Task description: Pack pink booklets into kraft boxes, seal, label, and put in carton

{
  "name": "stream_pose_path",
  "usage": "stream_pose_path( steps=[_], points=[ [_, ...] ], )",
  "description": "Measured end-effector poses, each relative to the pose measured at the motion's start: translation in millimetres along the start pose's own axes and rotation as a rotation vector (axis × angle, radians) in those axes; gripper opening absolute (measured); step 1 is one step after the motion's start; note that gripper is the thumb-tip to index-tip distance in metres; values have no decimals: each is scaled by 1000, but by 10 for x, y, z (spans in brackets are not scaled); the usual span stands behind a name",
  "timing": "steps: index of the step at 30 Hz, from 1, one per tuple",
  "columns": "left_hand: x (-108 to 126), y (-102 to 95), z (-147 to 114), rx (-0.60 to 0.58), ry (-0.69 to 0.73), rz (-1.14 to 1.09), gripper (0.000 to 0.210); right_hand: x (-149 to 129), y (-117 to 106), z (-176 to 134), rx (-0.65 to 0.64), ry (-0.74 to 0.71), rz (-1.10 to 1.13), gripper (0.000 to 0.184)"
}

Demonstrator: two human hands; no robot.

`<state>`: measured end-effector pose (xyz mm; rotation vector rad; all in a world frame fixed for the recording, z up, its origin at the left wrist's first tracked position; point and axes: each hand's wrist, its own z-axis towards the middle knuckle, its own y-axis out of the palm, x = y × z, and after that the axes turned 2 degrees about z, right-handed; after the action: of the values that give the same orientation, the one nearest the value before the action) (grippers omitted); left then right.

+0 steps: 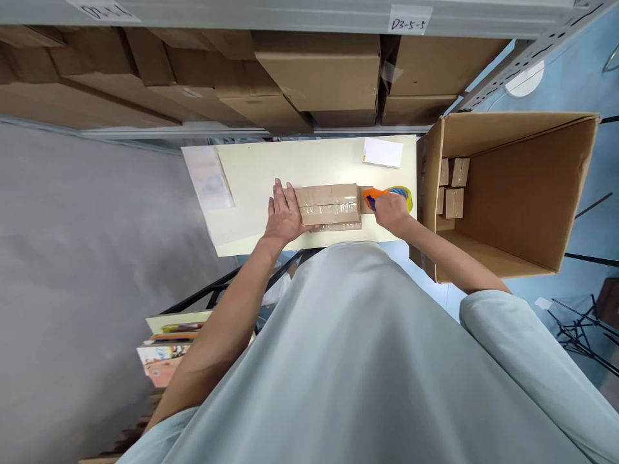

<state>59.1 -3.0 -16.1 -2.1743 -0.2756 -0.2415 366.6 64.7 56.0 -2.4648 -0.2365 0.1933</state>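
Observation:
A long, narrow cardboard box (329, 195) lies on the pale table (261, 166), with clear tape shining along its side. My left hand (284, 216) rests flat against the box's left end, fingers stretched out and a little apart. At the opposite end, my right hand (393, 211) is wrapped round an orange tape dispenser (373, 195) that carries a yellow-and-blue roll. The dispenser's front touches or nearly touches a flap at the box's right end. My fingers hide part of its handle.
A large open carton (512, 200) with several small boxes (453, 203) inside stands right of the table. A white card or small box (383, 153) lies at the table's back; a printed sheet (213, 177) lies left. Overhead, a metal shelf (290, 16) fronts cardboard boxes (319, 71).

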Motion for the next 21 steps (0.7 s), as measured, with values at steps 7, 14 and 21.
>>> stream_pose_path(
  steps=[7, 14, 21],
  points=[
    [200, -56, -137, 57, -18, -1, 164, 244, 308, -293, 160, 99, 222, 47],
    [653, -291, -468, 264, 381, -106, 136, 23, 37, -717, 244, 112, 383, 57],
    [737, -1058, -734, 576, 675, -66, 99, -732, -829, -854, 416, -158, 294, 50]
  ],
)
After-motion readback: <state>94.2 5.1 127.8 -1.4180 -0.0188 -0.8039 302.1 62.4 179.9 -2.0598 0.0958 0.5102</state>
